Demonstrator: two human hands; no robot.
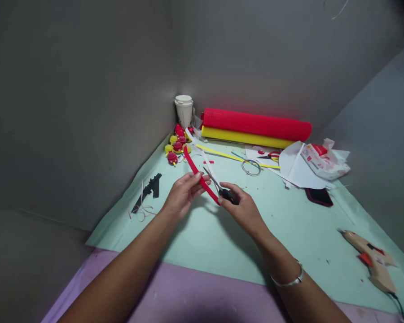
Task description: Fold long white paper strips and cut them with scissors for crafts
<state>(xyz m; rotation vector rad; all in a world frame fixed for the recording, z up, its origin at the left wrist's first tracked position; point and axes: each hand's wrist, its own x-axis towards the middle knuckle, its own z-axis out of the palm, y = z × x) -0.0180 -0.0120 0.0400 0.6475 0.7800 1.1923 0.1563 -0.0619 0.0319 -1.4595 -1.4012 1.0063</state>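
A narrow red strip (191, 160) is stretched at a slant between my two hands, above the middle of the table. My left hand (186, 192) pinches it near its middle, with the upper end sticking out past the fingers. In my right hand (240, 205) is a pair of scissors with black handles (228, 195), its blades pointing up and left behind the strip. The strip's lower end meets the fingertips of the right hand. A white strip (208, 164) lies on the table just beyond the scissors.
Red and yellow rolls (256, 124) lie at the back beside a white cup (183, 110) and small red and yellow ornaments (177, 146). To the left are black pieces (147, 192). At right are a tissue pack (323, 161), a phone (319, 197) and a glue gun (370, 260).
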